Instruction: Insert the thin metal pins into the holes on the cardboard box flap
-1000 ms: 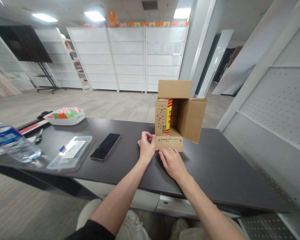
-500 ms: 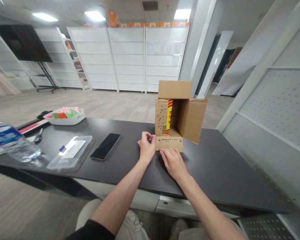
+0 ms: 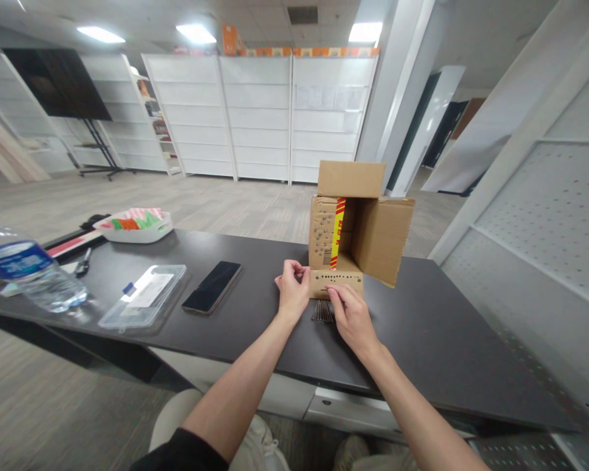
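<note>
An open cardboard box (image 3: 383, 239) stands on the dark table, its lower flap (image 3: 336, 288) folded out toward me. A row of small dark dots and two larger round heads mark this flap. At the flap's left edge is my left hand (image 3: 294, 291), fingers curled together; anything between them is hidden. My right hand (image 3: 352, 314) pinches a thin dark screw (image 3: 322, 289) over the flap, its tip pointing left; whether it is a screw or a nail is too small to tell. Several similar screws (image 3: 322, 311) lie side by side on the table just below the flap.
Left of my hands lie a phone (image 3: 212, 288) and a clear plastic case (image 3: 164, 302) with a paper label. Farther left are a water bottle (image 3: 34, 275), a black pen (image 3: 83, 263) and a white basket (image 3: 160, 229) of colourful items. A perforated panel (image 3: 544, 216) rises at the right.
My right hand has lifted from the screws on the table up over the flap, with one thin screw in its fingers. The left hand stays at the flap's edge.
</note>
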Tool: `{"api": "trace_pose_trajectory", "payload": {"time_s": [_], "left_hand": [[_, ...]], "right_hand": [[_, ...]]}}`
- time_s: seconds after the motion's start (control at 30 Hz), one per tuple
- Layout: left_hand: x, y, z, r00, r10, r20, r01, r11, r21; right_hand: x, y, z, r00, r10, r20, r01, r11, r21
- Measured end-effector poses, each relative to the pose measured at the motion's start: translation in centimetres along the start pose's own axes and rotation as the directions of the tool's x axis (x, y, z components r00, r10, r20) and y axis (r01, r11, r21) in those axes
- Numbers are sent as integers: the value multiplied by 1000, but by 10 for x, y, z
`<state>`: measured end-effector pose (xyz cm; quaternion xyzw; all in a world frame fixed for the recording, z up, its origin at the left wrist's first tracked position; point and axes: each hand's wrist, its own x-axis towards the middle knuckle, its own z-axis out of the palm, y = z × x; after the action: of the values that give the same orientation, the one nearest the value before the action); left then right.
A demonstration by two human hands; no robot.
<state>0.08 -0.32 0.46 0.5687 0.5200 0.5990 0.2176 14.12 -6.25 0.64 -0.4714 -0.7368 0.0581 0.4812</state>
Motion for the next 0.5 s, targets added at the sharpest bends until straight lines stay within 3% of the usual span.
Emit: {"api": "trace_pose_trajectory", "payload": {"time_s": [0.5], "left_hand": [[0, -2, 1, 1000, -4, -4, 4, 1000, 7]], "right_hand": [[21, 16, 17, 984, 27, -176, -33, 999, -29]]}}
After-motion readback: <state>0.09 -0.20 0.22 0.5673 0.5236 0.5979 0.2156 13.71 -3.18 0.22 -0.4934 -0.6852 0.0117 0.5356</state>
